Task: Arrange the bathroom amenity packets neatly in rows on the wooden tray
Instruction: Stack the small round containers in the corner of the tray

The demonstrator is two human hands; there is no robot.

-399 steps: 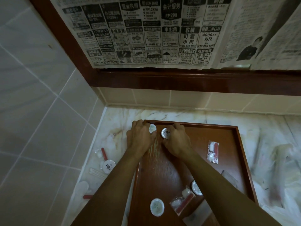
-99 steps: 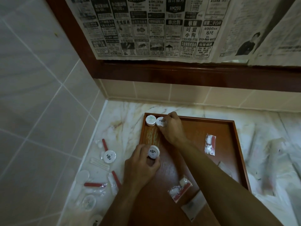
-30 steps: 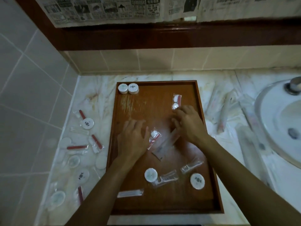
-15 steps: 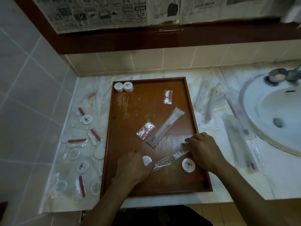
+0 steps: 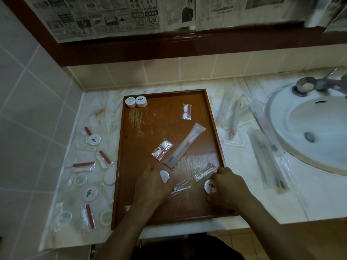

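**Hands at the near end of the tray**

Left hand (image 5: 150, 186) lies on the wooden tray (image 5: 120, 166), its grip curled over a round white packet (image 5: 164, 176); right hand (image 5: 228, 188) apparently pinches a round soap packet (image 5: 210, 186); a toothbrush packet (image 5: 185, 146) lies diagonally beyond both grips; two round packets (image 5: 136, 101) touch at the far-left corner; the counter (image 5: 253, 203) carries the tray.

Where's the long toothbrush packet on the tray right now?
Head view: the toothbrush packet lies diagonally mid-tray, right of centre, beside the small red-and-white packet.

Bathroom: white basin (image 5: 308, 128) with tap (image 5: 317, 85), marble counter (image 5: 244, 184), tiled walls (image 5: 28, 109).
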